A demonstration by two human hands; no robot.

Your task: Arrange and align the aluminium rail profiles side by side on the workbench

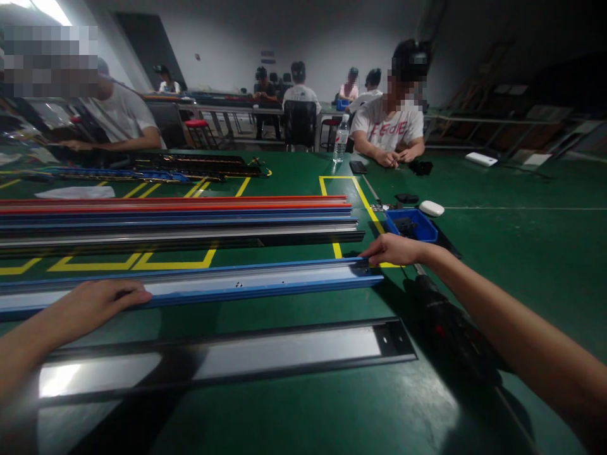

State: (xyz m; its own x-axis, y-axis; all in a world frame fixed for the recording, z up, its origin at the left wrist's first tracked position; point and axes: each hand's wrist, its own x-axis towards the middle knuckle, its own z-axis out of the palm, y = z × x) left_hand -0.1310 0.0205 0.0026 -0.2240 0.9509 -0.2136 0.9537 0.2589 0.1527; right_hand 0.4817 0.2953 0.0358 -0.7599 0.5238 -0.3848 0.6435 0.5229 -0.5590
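Note:
A long blue-edged metal channel rail (260, 283) lies across the green table in front of me, its pale inner face upward with small holes in it. My left hand (102, 298) is closed over the rail's near edge at the left, thumb and fingertips on the rim. At the right end, my right hand (396, 249) pinches the far corner of the same rail; its fingertips are partly hidden. Nearer to me rests a black-edged rail (294, 351) with a shiny face and a black end piece. A dark power screwdriver (448, 322) lies under my right forearm.
Beyond are red-edged (237, 202), blue and black rails side by side. A blue bin (411, 225) with dark parts, a white oval case (431, 208) and a water bottle (341, 140) stand farther off. Co-workers sit across the table (521, 253) and behind it.

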